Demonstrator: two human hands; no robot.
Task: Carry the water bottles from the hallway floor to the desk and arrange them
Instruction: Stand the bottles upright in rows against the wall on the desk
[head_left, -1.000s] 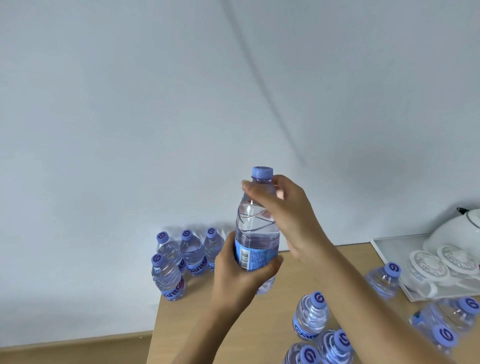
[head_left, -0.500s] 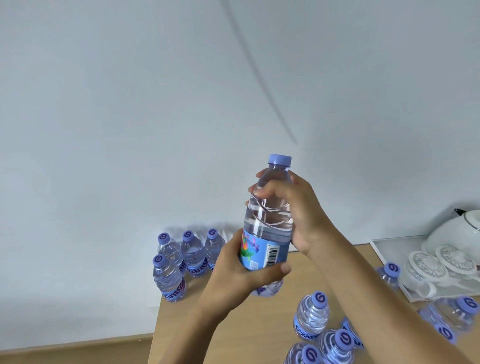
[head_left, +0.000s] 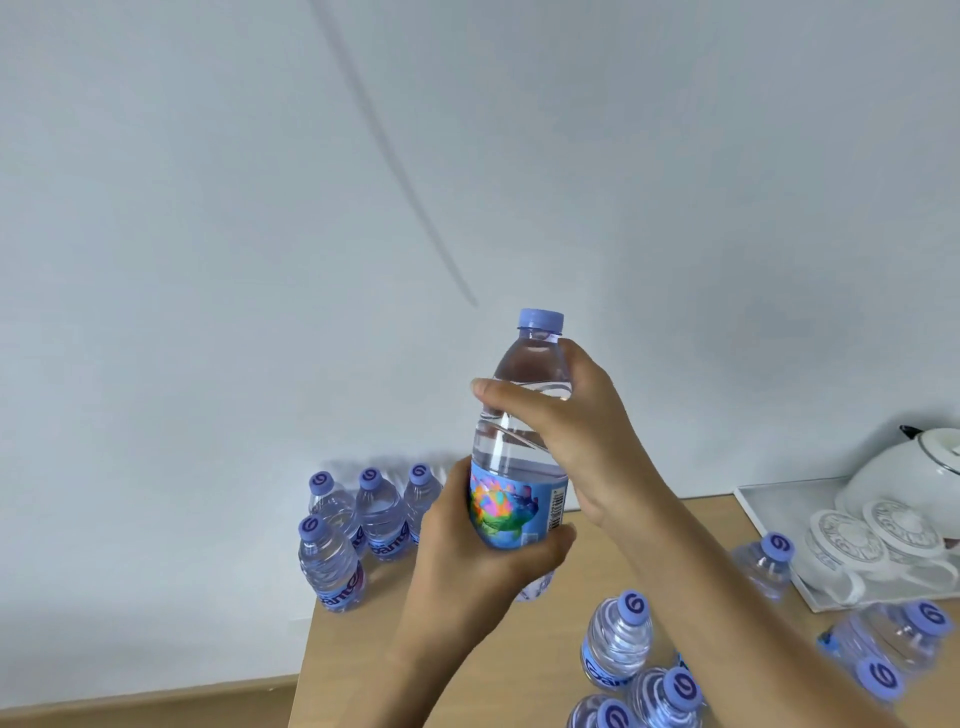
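Observation:
I hold a clear water bottle (head_left: 524, 415) with a purple-blue cap upright in the air above the wooden desk (head_left: 384, 660). My left hand (head_left: 467, 551) grips its lower part round the blue label with a colourful picture. My right hand (head_left: 566, 436) grips its upper body just below the neck. Several matching bottles (head_left: 358, 525) stand grouped at the desk's far left corner by the wall. More bottles (head_left: 618, 639) stand and lie on the desk at the lower right.
A white tray (head_left: 763, 514) at the right holds a white kettle (head_left: 909, 478) and upturned white cups (head_left: 847, 540). The pale wall runs right behind the desk. The desk's left edge drops to a wooden floor (head_left: 130, 701).
The bottle has been lifted a little and shifted right, and it has turned so the colourful picture on the label faces me. My right hand has slid from the cap down onto the upper body.

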